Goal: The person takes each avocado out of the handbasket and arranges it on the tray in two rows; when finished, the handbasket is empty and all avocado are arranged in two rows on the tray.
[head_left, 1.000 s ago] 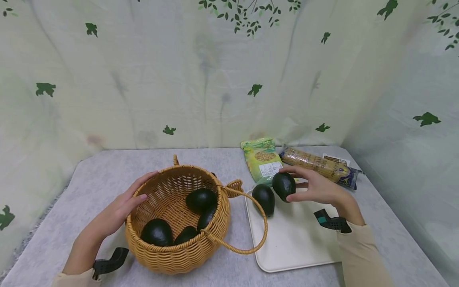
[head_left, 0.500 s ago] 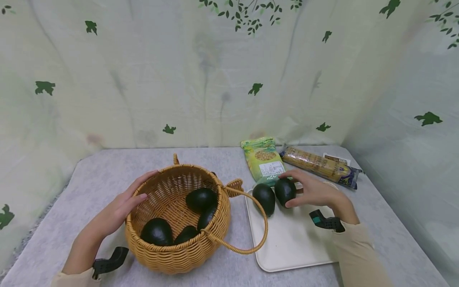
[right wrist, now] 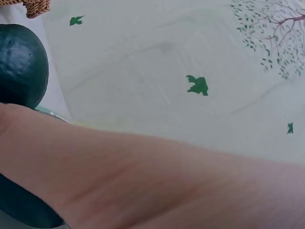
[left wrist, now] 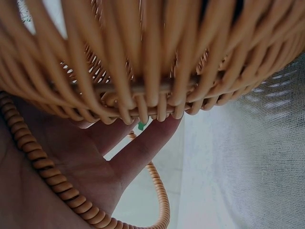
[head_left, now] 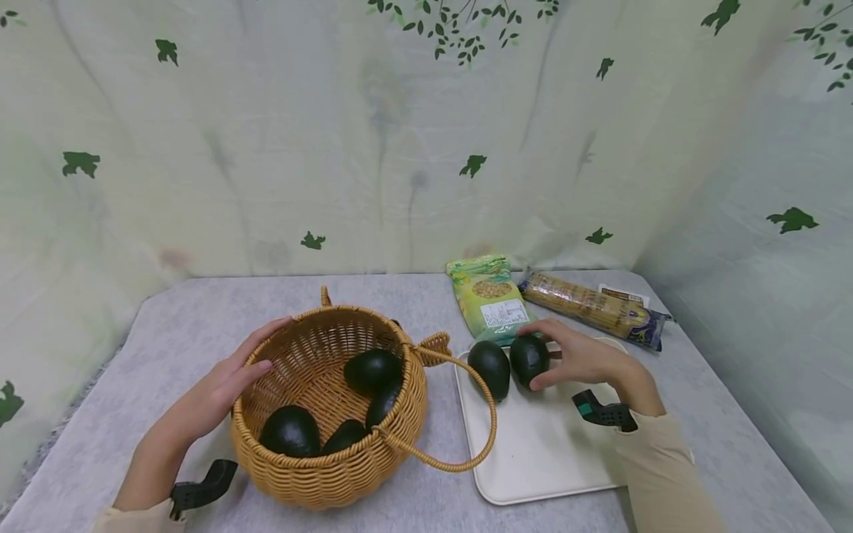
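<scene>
My left hand (head_left: pixel 218 394) holds the rim of a round wicker basket (head_left: pixel 333 477) tilted toward me, thumb over the edge. In the left wrist view, a coiled handle (left wrist: pixel 52 179) crosses the palm of that hand (left wrist: pixel 71 152). Several dark green avocados (head_left: pixel 373 371) lie inside the basket. To the right, my right hand (head_left: pixel 586 357) holds an avocado (head_left: pixel 529 361) between thumb and fingers, low over the white tray (head_left: pixel 546 451). Another avocado (head_left: pixel 489 370) is close on its left at the tray's edge. The right wrist view mostly shows the hand (right wrist: pixel 143 176), covering part of an avocado (right wrist: pixel 21 67).
Behind the tray lie a yellow-green packet (head_left: pixel 489 292) and a long clear-wrapped package of noodle-like strands (head_left: pixel 586 302). The basket's other handle (head_left: pixel 489 437) reaches out over the tray's left edge. Fabric walls (head_left: pixel 400 148) close off the back and sides.
Over the last second my right hand has lowered its avocado onto or close to the tray, beside the other one. During the latest half second little has moved. The left hand and basket stay put.
</scene>
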A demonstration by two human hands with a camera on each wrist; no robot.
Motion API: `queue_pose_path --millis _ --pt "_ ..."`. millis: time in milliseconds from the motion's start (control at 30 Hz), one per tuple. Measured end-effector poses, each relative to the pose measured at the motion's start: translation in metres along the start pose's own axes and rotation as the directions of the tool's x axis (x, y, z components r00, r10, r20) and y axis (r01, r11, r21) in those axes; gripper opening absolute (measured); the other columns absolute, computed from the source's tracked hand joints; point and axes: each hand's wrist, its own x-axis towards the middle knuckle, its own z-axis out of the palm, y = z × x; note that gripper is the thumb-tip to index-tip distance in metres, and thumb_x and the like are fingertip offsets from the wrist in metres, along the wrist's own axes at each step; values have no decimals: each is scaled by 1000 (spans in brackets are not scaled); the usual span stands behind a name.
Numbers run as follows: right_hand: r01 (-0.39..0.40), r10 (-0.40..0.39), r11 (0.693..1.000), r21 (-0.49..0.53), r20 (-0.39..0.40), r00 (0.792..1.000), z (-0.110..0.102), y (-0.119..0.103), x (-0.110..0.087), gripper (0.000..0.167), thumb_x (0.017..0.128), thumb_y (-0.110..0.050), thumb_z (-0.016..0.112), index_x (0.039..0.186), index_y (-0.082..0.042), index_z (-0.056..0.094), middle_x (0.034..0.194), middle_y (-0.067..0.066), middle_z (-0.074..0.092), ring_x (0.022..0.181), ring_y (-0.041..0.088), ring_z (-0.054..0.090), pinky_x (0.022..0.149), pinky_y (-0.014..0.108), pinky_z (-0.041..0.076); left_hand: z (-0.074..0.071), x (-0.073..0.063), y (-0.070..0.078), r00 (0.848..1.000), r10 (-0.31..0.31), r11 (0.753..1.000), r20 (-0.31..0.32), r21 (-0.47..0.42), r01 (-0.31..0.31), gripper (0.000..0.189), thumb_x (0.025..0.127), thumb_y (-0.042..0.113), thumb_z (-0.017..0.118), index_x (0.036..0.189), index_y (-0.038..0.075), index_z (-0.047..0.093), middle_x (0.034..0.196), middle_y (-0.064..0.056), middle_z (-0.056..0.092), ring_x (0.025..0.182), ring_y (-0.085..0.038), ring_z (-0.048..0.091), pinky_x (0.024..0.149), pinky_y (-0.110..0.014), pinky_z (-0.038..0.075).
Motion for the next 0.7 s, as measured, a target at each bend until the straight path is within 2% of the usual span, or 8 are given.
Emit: queue_pose_path --millis 67,200,300,400,700 --pt "3 -3 1000 -5 0 1000 0 0 0 81 80 -24 90 148 -8 48 150 21 43 134 45 44 107 61 44 0 0 0 1000 0 1000 -1 0 0 59 111 20 37 165 37 20 166 -8 31 144 -9 35 99 -77 36" --pt "17 -17 1000 -7 2 1000 -1 -1 0 79 81 -24 89 147 -6 49 151 22 43 136 47 44 108 62 43 0 0 1 1000 -1 1000 1 -1 1 59 111 20 37 165 36 19 166 -10 30 144 -34 37 97 -77 40" --pt "22 -22 1000 -5 -1 1000 -2 -2 1 77 83 -24 88 147 -5 50 150 22 45 136 48 44 108 63 42 0 1 0 1000 -2 1000 4 -8 2 59 111 20 36 165 35 18 166 -12 29 142 -47 37 94 -76 43" --pt "27 -27 1000 -5 -4 1000 -2 -2 2 75 84 -24 86 146 -4 50 150 22 46 137 49 44 109 64 41 0 1 0 1000 0 1000 8 -17 0 59 111 20 36 165 34 18 166 -13 29 142 -50 36 91 -75 45" --pt "27 -28 1000 8 10 1000 -2 -5 2 69 86 -23 84 144 -4 52 147 20 50 137 47 46 109 64 41 1 1 0 1000 5 1000 8 -16 -5 60 110 20 36 165 34 18 166 -11 29 141 -49 36 94 -77 42"
